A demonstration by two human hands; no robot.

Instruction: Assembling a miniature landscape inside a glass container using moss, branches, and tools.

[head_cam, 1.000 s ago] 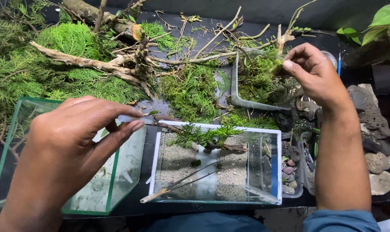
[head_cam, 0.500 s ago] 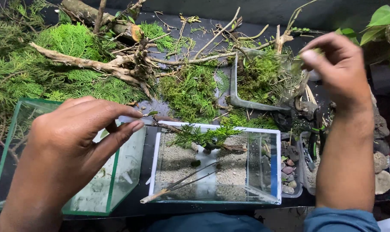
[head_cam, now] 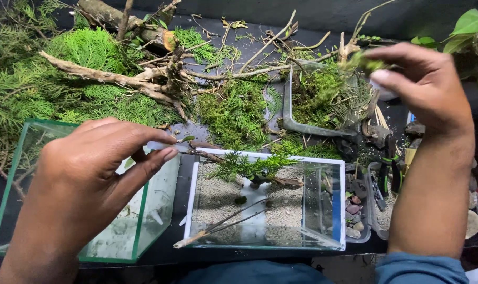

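My right hand (head_cam: pixel 426 87) pinched a soft, crumbly moss tuft (head_cam: pixel 364 61) at its base; my left hand (head_cam: pixel 91 173) clamped tweezers (head_cam: pixel 197 151) near the glass tank (head_cam: pixel 265 202).

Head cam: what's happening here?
A person works over two small glass tanks amid moss, fern cuttings and branches. The right hand is raised above the grey tray of moss, pinching a small green tuft at its fingertips. The left hand hovers over the green-edged tank, gripping a thin tool that points toward the white-edged tank. That tank holds sand, a fern sprig and two thin sticks.
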